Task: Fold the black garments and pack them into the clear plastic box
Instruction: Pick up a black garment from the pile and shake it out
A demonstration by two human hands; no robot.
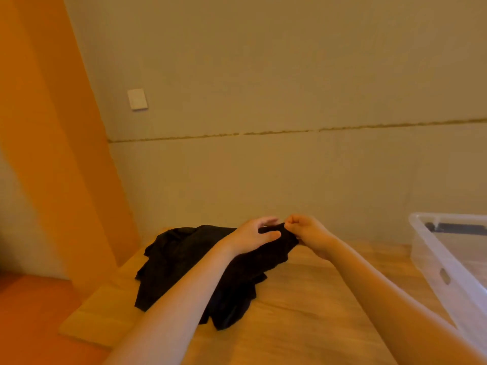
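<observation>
Two bare forearms reaching forward over the wooden desk, toward a crumpled heap of black garments lying left of centre. Best done, by the look of it, by lifting one piece clear of the heap by its edge, shaking it flat on bare wood, then folding; pulling from the middle likely to drag the rest along. Left hand resting on the far end of the cloth, fingers mostly extended and spread, thumb against the fabric. Right hand curled tight, pinching a fold at the heap's far right tip, just beside the left. Clear plastic box off to the right, well apart from the heap, something dark inside at its far end. Beyond, plain wall.
</observation>
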